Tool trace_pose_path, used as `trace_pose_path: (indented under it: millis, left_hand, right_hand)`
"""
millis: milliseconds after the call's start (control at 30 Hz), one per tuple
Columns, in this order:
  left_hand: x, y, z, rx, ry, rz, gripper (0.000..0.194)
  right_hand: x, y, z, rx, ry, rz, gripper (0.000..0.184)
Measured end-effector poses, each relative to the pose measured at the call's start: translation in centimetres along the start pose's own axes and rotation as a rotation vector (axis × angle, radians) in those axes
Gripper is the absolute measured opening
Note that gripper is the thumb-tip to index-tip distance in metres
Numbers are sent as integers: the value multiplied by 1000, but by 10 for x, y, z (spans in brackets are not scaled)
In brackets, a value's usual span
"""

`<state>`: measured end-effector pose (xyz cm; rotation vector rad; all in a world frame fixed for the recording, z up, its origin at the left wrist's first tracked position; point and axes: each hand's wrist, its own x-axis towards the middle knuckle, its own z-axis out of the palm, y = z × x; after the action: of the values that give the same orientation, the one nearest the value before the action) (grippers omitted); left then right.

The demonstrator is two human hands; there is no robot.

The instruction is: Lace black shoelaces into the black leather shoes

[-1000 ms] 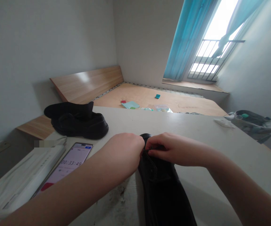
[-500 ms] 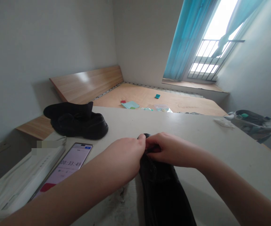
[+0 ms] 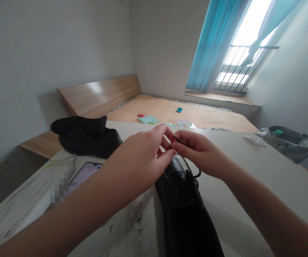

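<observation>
Fingers [image 3: 187,151] of the right hand [image 3: 206,159] pinch a thin black cord lace [image 3: 188,165] at the frame's centre; the left hand's [image 3: 147,151] fingertips meet them, but whether they grip it I cannot tell. The long black leather shoe [image 3: 190,221] lies just below, running to the lower edge. Half a second ago both hands sat lower, hiding the lace. The white worktop [image 3: 234,157] stretches rightward to a crumpled white packet [image 3: 254,140] near its far edge.

Bedroom in a home, wooden headboard [image 3: 100,94], bare bed base [image 3: 159,105], blue curtain [image 3: 210,50], barred window [image 3: 234,67]
</observation>
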<state>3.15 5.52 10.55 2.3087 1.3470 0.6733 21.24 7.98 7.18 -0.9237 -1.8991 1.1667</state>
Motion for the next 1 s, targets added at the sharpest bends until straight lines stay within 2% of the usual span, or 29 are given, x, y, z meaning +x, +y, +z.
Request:
trace_pose_path:
  millis: [167, 333, 500, 600, 767, 1000]
  left_hand:
    - [0, 1, -1, -19, 112, 23, 23]
    - [1, 6, -4, -26, 194, 50, 13]
    - [2, 6, -5, -17, 273, 71, 12]
    - [2, 3, -5, -72, 292, 81, 10]
    - [0, 3, -5, -130, 283, 108, 10]
    - [-2, 11, -7, -216, 289, 148, 10]
  right_hand:
    - [-2, -2, 1, 127, 20, -24, 24]
    - [-4, -1, -1, 204, 8, 12, 28]
    - [-4, -3, -2, 152, 59, -89, 24]
    - [-3, -2, -2, 170, 120, -86, 21]
    - [-3, 2, -2, 241, 136, -18, 24]
    - [-6, -1, 0, 348, 17, 34, 35]
